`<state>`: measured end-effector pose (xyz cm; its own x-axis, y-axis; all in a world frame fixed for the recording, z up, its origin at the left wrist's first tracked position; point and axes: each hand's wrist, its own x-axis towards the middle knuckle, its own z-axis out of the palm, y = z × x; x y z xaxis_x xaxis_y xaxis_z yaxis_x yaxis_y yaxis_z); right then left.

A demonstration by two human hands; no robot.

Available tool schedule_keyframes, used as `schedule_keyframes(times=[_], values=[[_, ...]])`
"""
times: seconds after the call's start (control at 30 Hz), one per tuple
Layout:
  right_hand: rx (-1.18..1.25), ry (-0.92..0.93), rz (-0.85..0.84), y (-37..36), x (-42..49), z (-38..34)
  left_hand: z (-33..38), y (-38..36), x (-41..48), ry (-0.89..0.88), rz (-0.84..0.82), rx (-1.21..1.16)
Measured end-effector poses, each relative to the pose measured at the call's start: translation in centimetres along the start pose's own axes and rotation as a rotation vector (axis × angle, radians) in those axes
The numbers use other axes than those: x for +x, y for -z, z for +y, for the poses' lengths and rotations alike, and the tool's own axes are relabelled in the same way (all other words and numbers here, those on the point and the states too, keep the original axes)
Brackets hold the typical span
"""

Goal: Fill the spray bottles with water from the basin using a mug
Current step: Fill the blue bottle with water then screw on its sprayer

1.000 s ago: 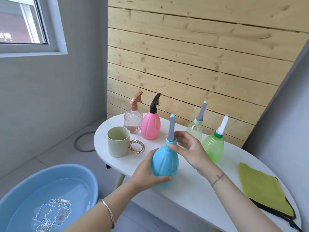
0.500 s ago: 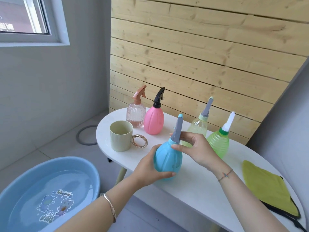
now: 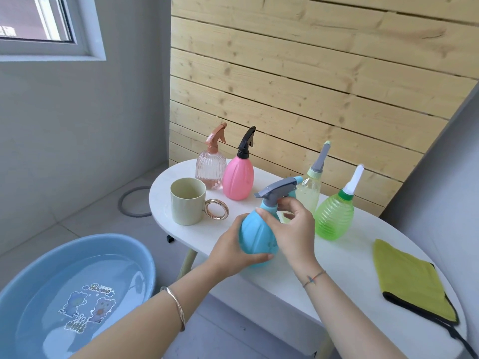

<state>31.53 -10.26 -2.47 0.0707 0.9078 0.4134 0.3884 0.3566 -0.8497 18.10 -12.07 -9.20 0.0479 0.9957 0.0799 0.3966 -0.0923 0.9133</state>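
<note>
Five spray bottles stand on the white oval table (image 3: 337, 268). The blue spray bottle (image 3: 255, 234) is the one being worked on, near the front edge and about midway along. The left hand (image 3: 233, 252) wraps fingers and thumb round its rounded belly. The right hand (image 3: 293, 229) curls round the neck just under the grey trigger head (image 3: 278, 190).

The bottle looks like thin moulded plastic, so it is likely light, and the belly would probably give if squeezed hard. It is opaque, so its level cannot be read. The smooth skin should turn slippery once wet. The safest hold is probably a steady one on the belly, with any turning done at the collar rather than the trigger lever.

The tabletop is smooth and hard. A pale green mug (image 3: 185, 206) with a gold ring handle sits near the left end, and a yellow-green cloth (image 3: 407, 278) lies at the right end. The pink bottle (image 3: 238, 177), clear ribbed bottle (image 3: 210, 172), pale yellow bottle (image 3: 309, 193) and green bottle (image 3: 334, 218) line the back edge. The blue basin (image 3: 108, 238) holds water on the tiled floor below the left end. Behind the table are a pine plank wall (image 3: 285, 86) and grey walls with a window (image 3: 39, 19).
</note>
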Motion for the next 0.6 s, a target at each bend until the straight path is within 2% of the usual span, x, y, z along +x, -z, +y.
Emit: schedule_keyframes(times=[0.07, 0.2, 0.27, 0.4, 0.43, 0.6], values=[[0.01, -0.005, -0.028, 0.2, 0.0, 0.1, 0.0, 0.5, 0.3, 0.01, -0.06, -0.021], [0.068, -0.024, -0.211, 1.5, 0.8, 0.1, 0.2, 2.2, 1.8, -0.024, -0.185, -0.042], [0.075, -0.029, -0.231, 1.7, 1.1, 0.1, 0.5, 2.1, 2.1, -0.023, -0.201, -0.012], [0.069, -0.034, -0.156, 1.5, 1.1, 0.2, 1.6, -0.3, 1.4, -0.04, 0.011, 0.109], [0.07, -0.04, -0.15, 1.6, 1.0, 0.3, 1.8, -0.6, 1.2, -0.06, 0.023, 0.158], [0.094, -0.067, -0.167, 2.7, 0.9, 0.4, 1.5, 0.6, 0.7, -0.069, -0.2, 0.245]])
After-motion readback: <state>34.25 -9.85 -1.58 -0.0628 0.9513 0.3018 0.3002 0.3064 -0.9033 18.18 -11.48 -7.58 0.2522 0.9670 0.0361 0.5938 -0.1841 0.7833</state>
